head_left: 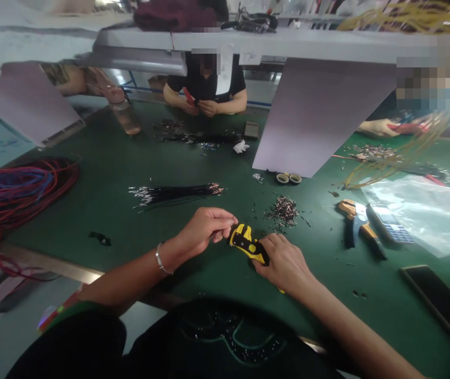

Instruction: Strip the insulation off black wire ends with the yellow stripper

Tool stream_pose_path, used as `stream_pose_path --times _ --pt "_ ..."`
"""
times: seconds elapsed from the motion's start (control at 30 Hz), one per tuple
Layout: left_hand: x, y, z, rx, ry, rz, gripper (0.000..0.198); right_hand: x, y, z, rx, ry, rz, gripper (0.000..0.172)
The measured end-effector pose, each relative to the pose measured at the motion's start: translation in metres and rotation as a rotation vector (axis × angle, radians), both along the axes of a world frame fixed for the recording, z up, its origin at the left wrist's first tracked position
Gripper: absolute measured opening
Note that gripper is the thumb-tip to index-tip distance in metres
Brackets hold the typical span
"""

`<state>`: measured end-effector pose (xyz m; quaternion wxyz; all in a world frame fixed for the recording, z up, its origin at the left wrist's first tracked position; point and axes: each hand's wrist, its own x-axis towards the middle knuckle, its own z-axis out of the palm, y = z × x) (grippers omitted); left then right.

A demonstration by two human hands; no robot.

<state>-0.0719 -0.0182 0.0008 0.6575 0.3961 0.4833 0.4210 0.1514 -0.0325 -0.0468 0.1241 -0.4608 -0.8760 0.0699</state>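
R hand [284, 265] clenched on yellow-blk wire stripper [247, 243], long axis upper L to lower R, nose just by L hand [205, 231], its pinch on anything can't tell.

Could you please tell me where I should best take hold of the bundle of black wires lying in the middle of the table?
Take the bundle of black wires around its middle, coming from above on your side. The wires lie closest together there, while both ends fan out into loose metal tips that would probably spread or snag if gripped.

Light was dim, the plastic bag [418, 216] glared at right, the right hand [284, 263] cast soft shadow, frame edges warped.
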Motion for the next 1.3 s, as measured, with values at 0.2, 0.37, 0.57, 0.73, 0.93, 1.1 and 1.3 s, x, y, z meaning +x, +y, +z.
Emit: stream_pose_path --times 0.2,0.37,0.57,0.73,0.93,1.1,1.3 --pt "-0.002 -0.003 0.003 -0.003 -0.008 0.027 0.016 0.007 0.016 -0.001 -0.429 0.439 -0.223 0.027" --pt "0.000 -0.005 0.010 0.043 0.046 0.050 0.016 0.017 0.021 0.024 -0.983 1.174 -0.246 0.026" --pt "0.015 -0.005 0.026 0.083 0.131 0.062 0.012 0.014 0.007 0.051 -1.081 1.468 -0.036 0.042" --pt "0.030 -0.004 0.030 0.126 0.203 0.068 0.008 0.011 0.004 0.041 -1.100 1.412 0.001 0.051" --pt "0.044 -0.001 0.024 0.115 0.293 0.085 0.008 0.012 0.006 0.022 -1.042 1.367 0.035 0.054" --pt "0.052 0.004 0.020 0.099 0.303 0.086 0.008 0.015 0.008 0.013 -1.039 1.385 0.047 0.056" --pt "0.058 0.009 0.017 0.061 0.249 0.068 0.008 0.018 0.010 0.016 -1.049 1.402 0.023 0.050"
